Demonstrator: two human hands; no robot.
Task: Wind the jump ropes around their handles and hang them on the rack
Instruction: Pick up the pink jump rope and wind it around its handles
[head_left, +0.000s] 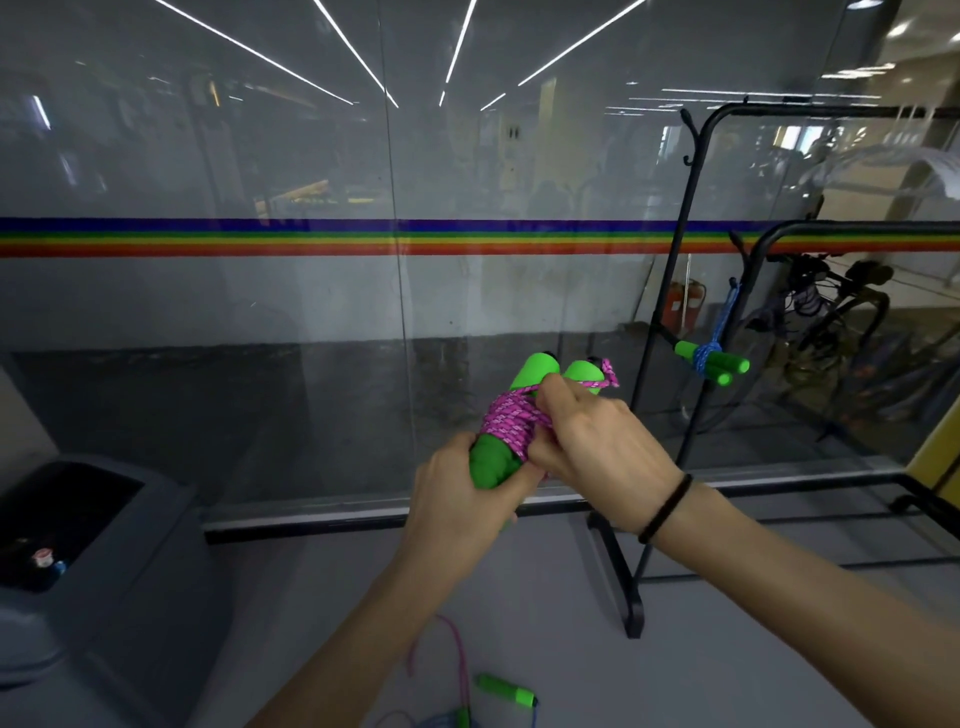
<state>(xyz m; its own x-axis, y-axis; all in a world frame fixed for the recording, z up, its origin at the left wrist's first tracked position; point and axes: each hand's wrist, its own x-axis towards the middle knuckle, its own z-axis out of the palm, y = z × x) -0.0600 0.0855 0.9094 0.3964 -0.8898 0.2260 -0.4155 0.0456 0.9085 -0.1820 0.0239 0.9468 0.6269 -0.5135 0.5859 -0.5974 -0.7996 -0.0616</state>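
Head view: left hand (457, 483) grips the lower ends of the paired green handles (491, 462); right hand (592, 436) curls over the pink rope (511, 421) wound round them, fingers at the upper turns; tail end (610, 374) sticks out beside the handle tops.

Risk, judged: tail not yet tucked tight, so the turns could slacken and the coil unwind on release or hanging; wraps may also slide off the handle ends.

Grey floor (545, 597) below carries another jump rope (506, 689), unwound; grey bin (130, 545) left; black rack (670, 291) right, blue wound rope (709, 358) hanging on it; glass wall (260, 312) with rainbow stripe (311, 238) behind.
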